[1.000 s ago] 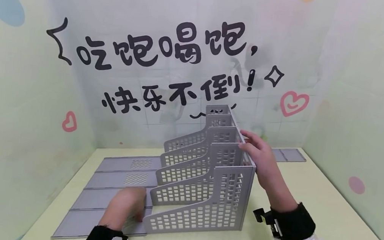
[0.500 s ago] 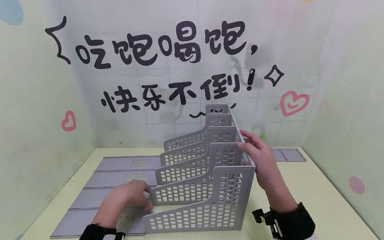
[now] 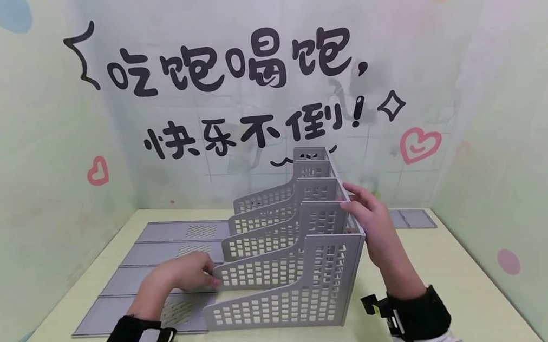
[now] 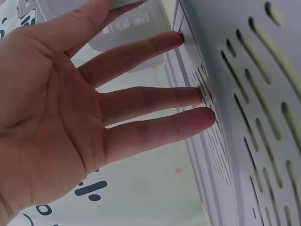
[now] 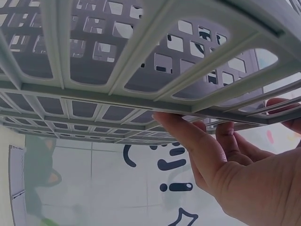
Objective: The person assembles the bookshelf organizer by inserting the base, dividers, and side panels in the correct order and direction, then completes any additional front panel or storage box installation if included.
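Note:
A grey plastic file rack stands on the table, with several perforated upright dividers joined to a back panel at its right. My left hand is at the low front end of the second-nearest divider. Thumb and index finger pinch that end, while the other fingers stretch out and touch a flat grey panel. With my right hand I grip the top of the back panel, thumb and fingers on its edge. Parts of both hands' fingertips are hidden.
Flat grey panels lie joined in a row on the pale table, left of the rack. Another grey panel lies at the back right. Printed cloth walls enclose the table.
My left hand has risen from the flat panels and moved slightly away from me to the second divider's front end. The right hand keeps its grip on the back panel.

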Demonstrator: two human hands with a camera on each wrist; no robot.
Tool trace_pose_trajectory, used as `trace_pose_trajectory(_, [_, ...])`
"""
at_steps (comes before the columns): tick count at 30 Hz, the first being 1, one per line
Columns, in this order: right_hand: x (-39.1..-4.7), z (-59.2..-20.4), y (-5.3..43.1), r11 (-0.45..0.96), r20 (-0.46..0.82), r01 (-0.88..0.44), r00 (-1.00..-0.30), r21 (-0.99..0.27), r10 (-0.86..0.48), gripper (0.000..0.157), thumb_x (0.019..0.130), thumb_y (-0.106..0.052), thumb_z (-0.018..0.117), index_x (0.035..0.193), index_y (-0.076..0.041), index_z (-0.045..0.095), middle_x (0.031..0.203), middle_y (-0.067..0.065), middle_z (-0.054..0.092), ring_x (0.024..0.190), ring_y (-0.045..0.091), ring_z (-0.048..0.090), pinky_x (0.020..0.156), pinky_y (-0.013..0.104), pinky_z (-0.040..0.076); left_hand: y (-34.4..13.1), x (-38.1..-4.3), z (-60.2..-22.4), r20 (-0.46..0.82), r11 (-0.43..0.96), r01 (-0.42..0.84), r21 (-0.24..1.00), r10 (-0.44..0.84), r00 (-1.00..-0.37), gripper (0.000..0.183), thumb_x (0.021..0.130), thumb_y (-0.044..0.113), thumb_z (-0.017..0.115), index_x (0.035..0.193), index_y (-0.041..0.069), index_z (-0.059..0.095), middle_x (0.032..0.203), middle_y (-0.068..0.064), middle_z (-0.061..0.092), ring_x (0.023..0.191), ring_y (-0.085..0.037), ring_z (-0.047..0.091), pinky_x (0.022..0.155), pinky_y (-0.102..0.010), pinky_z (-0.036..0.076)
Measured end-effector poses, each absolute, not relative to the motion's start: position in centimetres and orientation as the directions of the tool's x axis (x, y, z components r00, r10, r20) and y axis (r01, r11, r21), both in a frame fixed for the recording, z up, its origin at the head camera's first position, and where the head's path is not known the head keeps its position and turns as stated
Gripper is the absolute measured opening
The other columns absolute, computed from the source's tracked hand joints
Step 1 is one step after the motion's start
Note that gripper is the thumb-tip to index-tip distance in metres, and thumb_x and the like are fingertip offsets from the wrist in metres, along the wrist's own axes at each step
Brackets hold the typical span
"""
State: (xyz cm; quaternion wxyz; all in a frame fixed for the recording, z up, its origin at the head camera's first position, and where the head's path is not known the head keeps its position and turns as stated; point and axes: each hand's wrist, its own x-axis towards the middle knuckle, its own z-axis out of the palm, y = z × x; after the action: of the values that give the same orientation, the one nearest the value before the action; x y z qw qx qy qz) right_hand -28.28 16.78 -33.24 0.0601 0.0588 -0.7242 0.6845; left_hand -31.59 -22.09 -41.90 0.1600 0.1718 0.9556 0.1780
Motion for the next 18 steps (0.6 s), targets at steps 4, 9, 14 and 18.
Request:
trace_pose_trajectory(4, [-28.3, -33.1, 16.9, 0.056, 0.169, -0.17, -0.986, -0.984, -0.011, 0.056, 0.106, -0.017, 0.054, 0.16, -0.007, 0.045, 0.141, 0.02, 0.056, 0.094, 0.002, 0.068, 0.083, 0.024, 0.06, -22.2, -31.7, -41.8, -0.251, 0.873, 0.268, 0.408, 0.389, -0.886, 0.019, 0.095, 0.022, 0.079, 0.079, 0.011, 0.078, 0.07, 0.006, 0.062, 0.064, -0.012, 0.047, 0.061, -0.027, 0.038])
trace_pose_trajectory(9, [-28.4, -33.0, 17.0, 0.041, 0.169, -0.169, -0.986, -0.985, -0.009, 0.055, 0.106, -0.016, 0.054, 0.16, -0.007, 0.045, 0.144, 0.021, 0.055, 0.092, 0.001, 0.069, 0.082, 0.026, 0.06, -22.5, -31.5, -41.7, -0.258, 0.871, 0.248, 0.425, 0.379, -0.889, 0.026, 0.096, 0.024, 0.079, 0.075, 0.009, 0.075, 0.062, 0.006, 0.049, 0.059, -0.012, 0.04, 0.057, -0.027, 0.034])
trace_pose_trajectory(14, [-28.4, -33.0, 16.6, 0.047, 0.189, -0.19, -0.982, -0.981, -0.014, 0.055, 0.106, -0.016, 0.056, 0.159, -0.005, 0.046, 0.138, 0.021, 0.058, 0.091, 0.002, 0.069, 0.081, 0.024, 0.061, -22.0, -31.0, -41.6, -0.269, 0.9, 0.204, 0.385, 0.321, -0.908, 0.027, 0.091, 0.022, 0.083, 0.071, 0.008, 0.072, 0.065, 0.004, 0.054, 0.061, -0.013, 0.046, 0.058, -0.027, 0.038])
trace_pose_trajectory(18, [-28.3, -33.1, 16.4, 0.05, 0.195, -0.195, -0.981, -0.98, -0.007, 0.055, 0.106, -0.017, 0.056, 0.16, -0.006, 0.045, 0.137, 0.021, 0.058, 0.092, 0.003, 0.069, 0.081, 0.022, 0.06, -21.4, -30.8, -41.5, -0.266, 0.93, 0.164, 0.329, 0.258, -0.929, 0.02, 0.089, 0.022, 0.085, 0.077, 0.009, 0.075, 0.076, 0.001, 0.066, 0.071, -0.016, 0.055, 0.064, -0.03, 0.044])
